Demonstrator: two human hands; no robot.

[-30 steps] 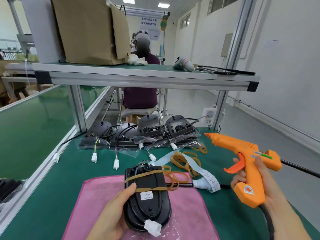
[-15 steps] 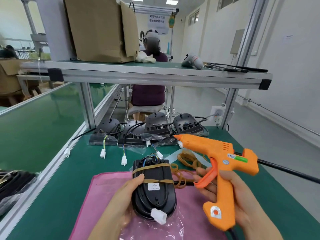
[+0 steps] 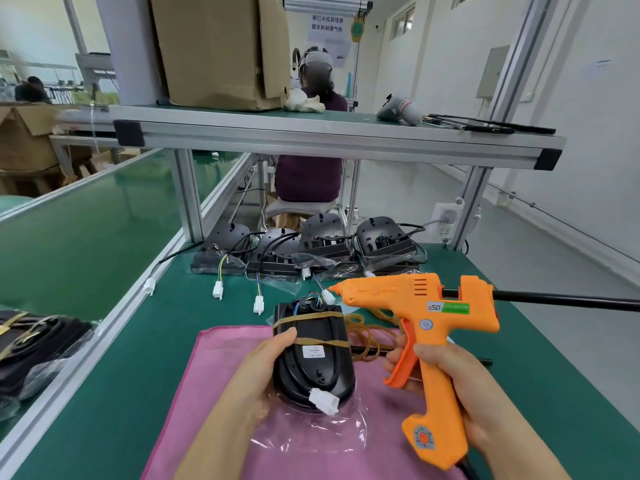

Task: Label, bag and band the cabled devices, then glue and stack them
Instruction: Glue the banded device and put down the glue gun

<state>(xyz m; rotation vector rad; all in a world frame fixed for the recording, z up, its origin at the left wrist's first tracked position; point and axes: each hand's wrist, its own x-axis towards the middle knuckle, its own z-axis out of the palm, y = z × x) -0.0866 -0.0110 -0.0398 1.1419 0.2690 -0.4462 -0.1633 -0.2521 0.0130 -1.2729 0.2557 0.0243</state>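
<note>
A black cabled device (image 3: 317,370) in a clear bag lies on the pink cloth (image 3: 214,386), with two tan rubber bands across it, a white label and a white connector (image 3: 324,401) near its front. My left hand (image 3: 258,382) grips its left side, thumb on top. My right hand (image 3: 453,386) holds the handle of an orange glue gun (image 3: 420,317), fingers at the trigger. The gun's nozzle points left, just above the device's far end where the coloured wires come out.
Several more black cabled devices (image 3: 304,249) stand in a row at the back of the green table (image 3: 138,358). Loose rubber bands (image 3: 370,336) lie right of the device. Banded devices (image 3: 38,344) sit on the conveyor at left. A person sits beyond the shelf frame.
My right hand has brought the glue gun from the right side leftward and closer, its nozzle now over the device's far end. My left hand keeps its hold on the device.
</note>
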